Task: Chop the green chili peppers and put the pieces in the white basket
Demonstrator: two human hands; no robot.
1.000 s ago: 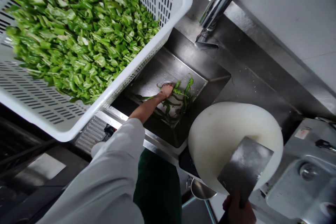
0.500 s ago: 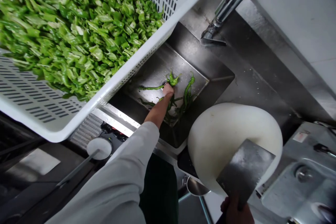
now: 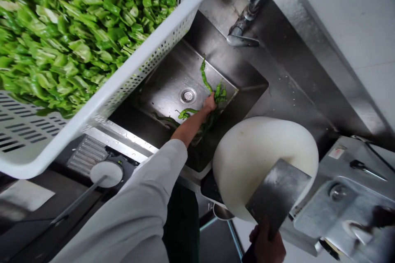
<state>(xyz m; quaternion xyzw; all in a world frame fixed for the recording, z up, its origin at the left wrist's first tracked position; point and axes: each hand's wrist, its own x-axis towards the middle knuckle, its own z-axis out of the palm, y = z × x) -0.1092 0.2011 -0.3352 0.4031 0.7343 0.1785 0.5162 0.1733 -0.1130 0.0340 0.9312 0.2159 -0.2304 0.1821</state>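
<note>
My left hand (image 3: 210,103) reaches down into the steel sink (image 3: 165,78), its fingers closed round several long green chili peppers (image 3: 220,91). Other whole peppers lie near the wrist, such as a curled green pepper (image 3: 187,112) below the drain (image 3: 188,96); some are in shadow or hidden behind the forearm. At the lower right my right hand (image 3: 269,242) grips the handle of a cleaver (image 3: 279,192). Its broad blade is over the thick round white chopping block (image 3: 243,152); whether it touches the surface I cannot tell.
A white slotted plastic basket (image 3: 126,68) heaped with cut green peppers (image 3: 70,45) overhangs the sink's left side. A metal tap (image 3: 242,35) stands behind the sink. Right of the block is a grey metal machine (image 3: 336,191). A long-handled round white-topped tool (image 3: 106,174) lies at the lower left.
My left hand has moved right, from over the drain to the sink's right side, with peppers in its fingers. The drain is now uncovered. The right hand still holds the cleaver; the view has shifted slightly.
</note>
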